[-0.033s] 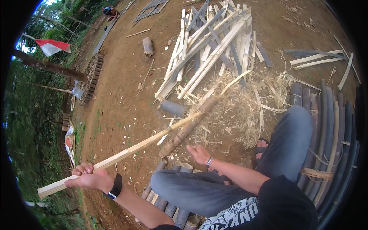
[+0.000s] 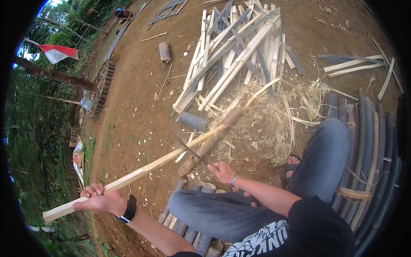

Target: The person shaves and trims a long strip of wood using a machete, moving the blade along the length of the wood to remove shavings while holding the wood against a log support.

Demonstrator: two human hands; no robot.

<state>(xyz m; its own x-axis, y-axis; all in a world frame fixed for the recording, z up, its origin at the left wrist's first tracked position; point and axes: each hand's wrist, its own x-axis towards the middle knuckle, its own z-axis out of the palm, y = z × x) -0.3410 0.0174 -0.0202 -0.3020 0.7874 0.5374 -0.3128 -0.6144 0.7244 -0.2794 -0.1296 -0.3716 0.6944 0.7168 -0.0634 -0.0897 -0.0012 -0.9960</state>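
Outdoors, on bare brown ground, I watch a seated person in grey trousers and a black shirt work a long pale slat (image 2: 141, 173) of split bamboo. My feed shows the left hand (image 2: 100, 201), a black watch at its wrist, closed around the slat near its lower end. From there the slat runs up and to the right across a round log (image 2: 209, 143), where a thin dark blade (image 2: 185, 145) stands in it. The right hand (image 2: 222, 172), wearing a bracelet, hovers just below the log with fingers half curled, gripping nothing. Beyond the log lies a pale heap of shavings (image 2: 274, 120), and past it a pile of split slats (image 2: 233, 55). Dark bamboo poles (image 2: 368, 137) lie side by side under the person. A red and white flag (image 2: 58, 52) hangs at the far left.
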